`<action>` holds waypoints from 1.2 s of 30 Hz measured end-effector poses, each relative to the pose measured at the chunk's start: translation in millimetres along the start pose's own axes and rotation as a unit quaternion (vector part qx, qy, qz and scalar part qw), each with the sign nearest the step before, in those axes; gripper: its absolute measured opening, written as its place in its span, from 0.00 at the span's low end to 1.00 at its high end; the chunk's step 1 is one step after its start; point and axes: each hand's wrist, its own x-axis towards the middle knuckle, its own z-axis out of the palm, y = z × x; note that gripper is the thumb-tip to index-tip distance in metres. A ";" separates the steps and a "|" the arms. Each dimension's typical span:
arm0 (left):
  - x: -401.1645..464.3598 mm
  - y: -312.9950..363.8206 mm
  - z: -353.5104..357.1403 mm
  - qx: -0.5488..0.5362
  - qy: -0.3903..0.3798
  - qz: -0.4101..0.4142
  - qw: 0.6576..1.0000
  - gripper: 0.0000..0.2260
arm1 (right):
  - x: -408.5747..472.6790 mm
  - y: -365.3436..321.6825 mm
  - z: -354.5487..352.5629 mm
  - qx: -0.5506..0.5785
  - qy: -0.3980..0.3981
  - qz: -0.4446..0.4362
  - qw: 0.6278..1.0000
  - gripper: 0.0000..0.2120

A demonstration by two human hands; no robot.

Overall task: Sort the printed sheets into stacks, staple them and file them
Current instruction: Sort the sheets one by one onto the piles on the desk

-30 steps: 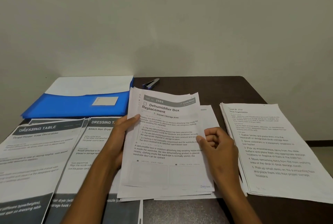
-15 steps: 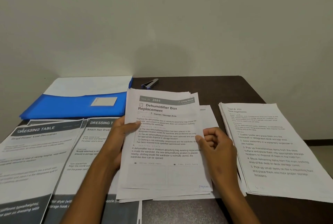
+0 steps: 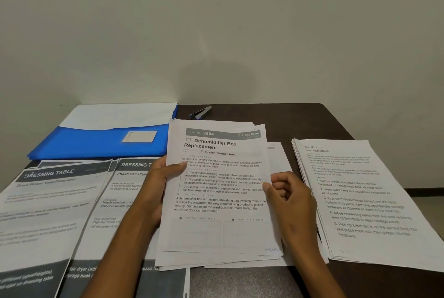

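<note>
Centre pile of sheets (image 3: 216,201), top pg "Dehumidifier Box Replacement", sits mid-tabletop (image 3: 276,115), lifted a bit at its left side. Left hand (image 3: 158,185) grasps the pile's 9 o'clock edge, thumb on top over the text, fingers under (hidden). Right hand (image 3: 288,199) at the 3 o'clock edge, thumb tip on the margin, other fingers curled; looks like a pinch on the top sheet(s), but how many it has I can't tell.

Handling, my read: thin copy paper, light, floppy, slick sheet-on-sheet. The pile is already fanned: corners stagger at 12 and 6 o'clock. Lifted by one edge it'll sag and shed pgs. Best hold: both long edges, thumbs on top, fingers under, then tap square on the tabletop before stapling. To peel one pg, use the free corner at approx 5 o'clock.

Other stuff: "Desk Organization" stack (image 3: 360,201) lies at 3 o'clock of the pile, just beside it. Two "Dressing Table" stacks (image 3: 55,201) at 9 o'clock, partly under the left forearm. Blue folder (image 3: 101,144) at 10 o'clock, stapler (image 3: 200,113) at 12, near the wall, untouched.
</note>
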 end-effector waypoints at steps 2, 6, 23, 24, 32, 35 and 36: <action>-0.8 0.8 1.4 0.000 -0.001 0.003 1.000 0.16 | -0.7 -1.3 -0.3 0.004 0.001 0.001 1.000 0.04; -3.1 1.3 1.4 -0.009 0.003 0.005 1.000 0.16 | -2.9 -8.3 -2.4 -0.028 0.026 -0.018 0.999 0.05; -1.9 3.7 -2.8 -0.036 0.009 0.026 0.999 0.17 | 10.0 -13.0 -12.0 -0.331 0.012 -0.010 0.943 0.24; -1.9 3.8 -2.7 -0.036 0.009 0.026 0.999 0.17 | 10.3 -12.6 -12.1 -0.330 0.010 -0.007 0.944 0.24; -2.8 4.5 -2.2 -0.044 0.005 0.023 0.999 0.17 | 10.1 -15.9 -11.9 -0.341 0.006 0.009 0.940 0.25; -3.2 4.4 -2.6 -0.043 0.003 0.021 0.999 0.17 | 9.2 -16.1 -12.8 -0.369 0.001 0.006 0.929 0.27; -3.2 4.2 -2.9 -0.044 0.004 0.022 0.999 0.17 | 9.8 -16.9 -13.3 -0.375 -0.001 0.008 0.927 0.28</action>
